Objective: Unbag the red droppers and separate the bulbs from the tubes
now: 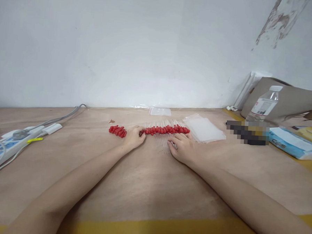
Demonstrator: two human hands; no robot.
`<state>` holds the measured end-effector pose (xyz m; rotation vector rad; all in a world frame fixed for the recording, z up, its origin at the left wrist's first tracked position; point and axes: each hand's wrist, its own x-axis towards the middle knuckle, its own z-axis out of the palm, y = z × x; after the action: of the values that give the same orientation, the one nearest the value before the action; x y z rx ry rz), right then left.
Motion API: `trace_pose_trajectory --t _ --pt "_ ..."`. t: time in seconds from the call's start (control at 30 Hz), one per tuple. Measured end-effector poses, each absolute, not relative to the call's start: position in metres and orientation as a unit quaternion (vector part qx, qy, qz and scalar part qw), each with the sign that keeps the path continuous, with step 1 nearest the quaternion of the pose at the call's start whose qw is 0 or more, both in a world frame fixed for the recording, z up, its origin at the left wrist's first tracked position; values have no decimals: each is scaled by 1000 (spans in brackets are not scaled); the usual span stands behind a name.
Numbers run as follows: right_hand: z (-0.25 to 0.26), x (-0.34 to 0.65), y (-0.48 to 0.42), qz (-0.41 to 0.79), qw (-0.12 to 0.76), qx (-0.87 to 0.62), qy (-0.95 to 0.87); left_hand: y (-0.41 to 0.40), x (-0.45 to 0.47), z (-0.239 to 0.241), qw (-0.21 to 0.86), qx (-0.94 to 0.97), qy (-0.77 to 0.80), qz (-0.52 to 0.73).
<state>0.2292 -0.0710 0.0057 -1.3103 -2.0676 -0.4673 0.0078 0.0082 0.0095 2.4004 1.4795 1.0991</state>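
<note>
A row of clear droppers with red rubber bulbs (pixel 165 130) lies across the wooden table (pixel 147 179). A smaller heap of loose red bulbs (pixel 118 130) sits to its left. My left hand (pixel 134 137) rests between the heap and the row, fingers curled against the row's left end. My right hand (pixel 182 146) lies on the clear dropper tubes (pixel 161 141) just below the row, fingers bent and pressed onto them. Whether either hand pinches a single piece is hidden.
A stack of clear plastic bags (pixel 203 129) lies right of the row, another bag (pixel 160 111) by the wall. A water bottle (pixel 263 105), cardboard (pixel 290 99) and a blue tissue pack (pixel 293 141) stand at right. A power strip with cables (pixel 16 139) lies at left.
</note>
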Motion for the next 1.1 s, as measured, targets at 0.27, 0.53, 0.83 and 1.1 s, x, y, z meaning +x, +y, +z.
trace_pose_trajectory --t 0.27,0.53,0.83,1.1 --pt "4 231 -72 -178 332 -505 -777 15 2 2 110 688 535 478" --pt "2 232 -73 -179 363 -491 -771 -19 -14 2 197 672 446 557" --pt "21 209 -74 -186 306 -345 -868 -60 -38 3 262 821 280 423" --pt "3 198 -73 -135 346 -346 -862 -62 -37 0 238 837 268 412"
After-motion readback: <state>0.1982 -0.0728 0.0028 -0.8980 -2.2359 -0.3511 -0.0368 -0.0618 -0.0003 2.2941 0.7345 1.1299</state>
